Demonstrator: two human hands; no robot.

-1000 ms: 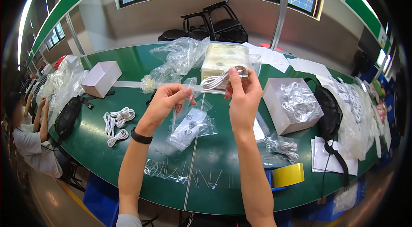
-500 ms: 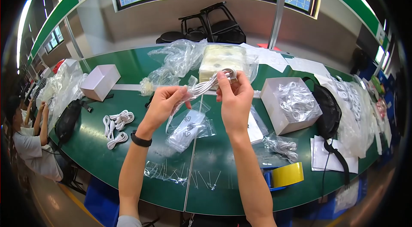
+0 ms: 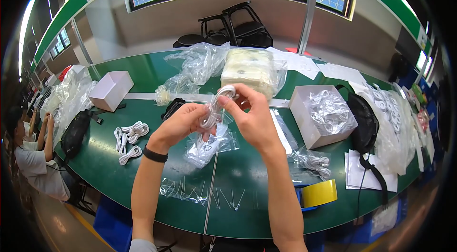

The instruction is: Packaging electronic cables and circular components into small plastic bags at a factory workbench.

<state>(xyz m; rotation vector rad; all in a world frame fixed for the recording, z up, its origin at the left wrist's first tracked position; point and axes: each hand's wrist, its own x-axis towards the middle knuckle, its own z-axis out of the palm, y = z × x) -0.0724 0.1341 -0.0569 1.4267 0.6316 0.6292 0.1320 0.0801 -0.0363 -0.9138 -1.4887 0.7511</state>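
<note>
A coiled white cable [image 3: 226, 92] is held between my two hands above the middle of the green table, with clear plastic, apparently a small bag, around its lower part. My left hand [image 3: 183, 122] is closed on the lower end of the cable and plastic. Thumb and fingers of my right hand [image 3: 253, 113] pinch its upper loop. Below them lie several flat clear bags [image 3: 204, 149]. Bundled white cables [image 3: 127, 138] rest to the left of my left hand. A bagged cable [image 3: 314, 162] lies right of my right forearm. Wire twist ties [image 3: 183, 191] are scattered near the front edge.
An open white box [image 3: 304, 130] of bagged cables stands at right, beside a black pouch [image 3: 362, 123]. Yellow tape [image 3: 320, 194] sits in a blue dispenser. Another white box [image 3: 107, 96] and a black pouch [image 3: 76, 133] are at left. A person [image 3: 38, 157] works at far left.
The cable has gone from lying slanted between my hands to a more upright position, with my hands lower. My right hand has turned and moved slightly down and left.
</note>
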